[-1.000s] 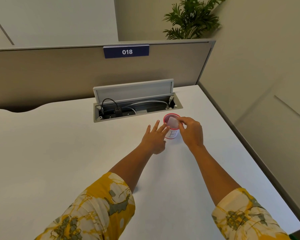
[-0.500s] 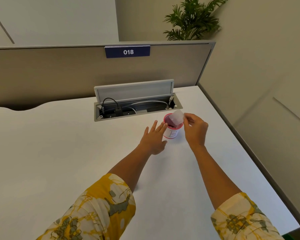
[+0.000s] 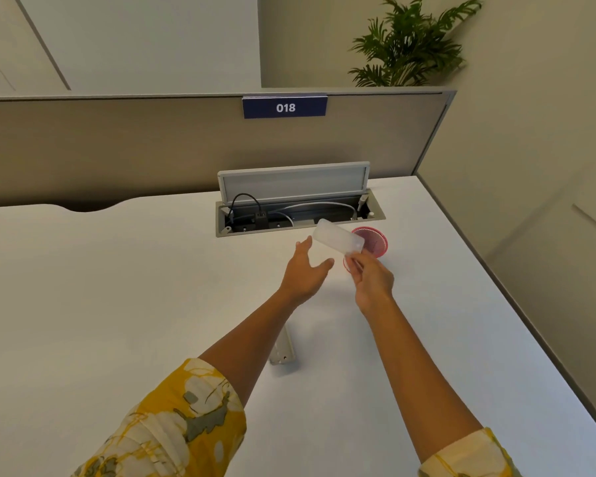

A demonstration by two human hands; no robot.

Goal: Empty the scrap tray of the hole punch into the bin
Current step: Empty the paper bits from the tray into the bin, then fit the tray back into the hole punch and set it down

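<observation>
A small pink-rimmed bin (image 3: pixel 375 241) stands on the white desk just in front of the cable box. My right hand (image 3: pixel 372 278) pinches one end of the translucent white scrap tray (image 3: pixel 338 237), which is held in the air just left of the bin's mouth, long side roughly level. My left hand (image 3: pixel 305 270) is open with fingers spread, palm turned toward the tray, just below and left of it, not touching it. The white hole punch (image 3: pixel 283 349) lies on the desk under my left forearm, partly hidden by it.
An open cable box (image 3: pixel 296 210) with a raised lid, plugs and cables is sunk into the desk behind the bin. A beige partition (image 3: pixel 117 149) with a "018" label closes the back. The desk's right edge (image 3: pixel 516 304) runs along a wall. A plant (image 3: pixel 406 46) stands beyond.
My right hand has lifted the tray off the bin's mouth and swung it left, now lengthwise. My left hand left the bin's side and turned palm-up toward the tray.
</observation>
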